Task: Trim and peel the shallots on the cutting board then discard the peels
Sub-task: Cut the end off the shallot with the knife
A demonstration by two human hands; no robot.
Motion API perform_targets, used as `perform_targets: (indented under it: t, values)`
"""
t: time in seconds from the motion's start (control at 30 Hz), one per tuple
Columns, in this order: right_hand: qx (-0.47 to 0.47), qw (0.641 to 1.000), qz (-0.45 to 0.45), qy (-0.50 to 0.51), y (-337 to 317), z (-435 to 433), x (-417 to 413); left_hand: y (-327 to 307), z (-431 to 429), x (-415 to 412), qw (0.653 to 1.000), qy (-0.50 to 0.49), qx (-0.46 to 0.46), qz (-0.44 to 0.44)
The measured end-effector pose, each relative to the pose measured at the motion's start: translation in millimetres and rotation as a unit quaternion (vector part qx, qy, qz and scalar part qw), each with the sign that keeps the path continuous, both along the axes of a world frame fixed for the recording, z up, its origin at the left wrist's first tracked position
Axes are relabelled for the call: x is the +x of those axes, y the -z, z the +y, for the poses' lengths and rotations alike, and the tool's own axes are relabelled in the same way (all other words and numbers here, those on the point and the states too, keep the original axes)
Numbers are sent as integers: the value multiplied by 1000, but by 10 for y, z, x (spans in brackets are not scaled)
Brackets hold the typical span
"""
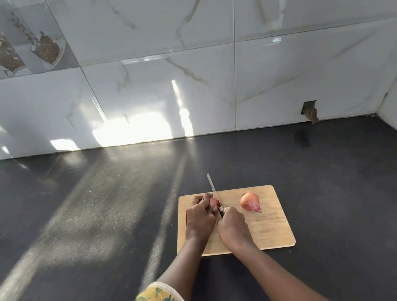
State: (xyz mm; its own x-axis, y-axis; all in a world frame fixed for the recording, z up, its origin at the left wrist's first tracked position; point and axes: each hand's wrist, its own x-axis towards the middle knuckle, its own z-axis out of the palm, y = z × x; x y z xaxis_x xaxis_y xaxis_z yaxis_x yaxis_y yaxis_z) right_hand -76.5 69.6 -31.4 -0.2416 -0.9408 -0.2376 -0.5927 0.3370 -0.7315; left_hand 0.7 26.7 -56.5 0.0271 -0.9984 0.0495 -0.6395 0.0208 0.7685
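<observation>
Left hand (200, 217) rests on the cutting board (270, 230), fingers curled over a shallot (214, 202) and holding it down near the board's far left corner. Only a small pink patch of that shallot shows between the fingers. Right hand (233, 228) grips the handle of a knife (213, 189), just beside the left hand. The blade points away from the person, past the board's far edge, and runs along the right side of the held shallot. It appears to touch the shallot, but the fingers hide the contact point. A second shallot (250, 202), skin on, lies apart to the right on the board. The board sits on a dark counter (73, 222) below a marbled tile wall (180, 75).
</observation>
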Motion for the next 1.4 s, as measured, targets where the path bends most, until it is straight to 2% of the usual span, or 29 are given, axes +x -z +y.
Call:
perform_targets:
  t: [0.33, 0.63, 0.93, 1.03, 1.13, 1.27, 1.4]
  values:
    - [-12, 1000, -12, 18, 80, 60, 33, -12, 15, 5, 1000, -8, 2, 12]
    - [-77, 992, -66, 81, 71, 169, 38, 27, 15, 20, 999, -17, 12, 43]
    - [-71, 993, -77, 56, 27, 233, 53, 48, -1, -34, 997, -51, 21, 61]
    - [-75, 992, -82, 61, 29, 207, 29, 16, -63, -22, 998, -36, 40, 42]
    - [-82, 992, -77, 54, 20, 174, -16, -27, -135, 27, 996, -41, 46, 62]
    - [-79, 993, -72, 43, 24, 142, -22, -76, -208, 18, 998, -41, 29, 26]
    - [-76, 993, -78, 46, 25, 151, -4, -68, -210, -52, 998, -10, -13, 61]
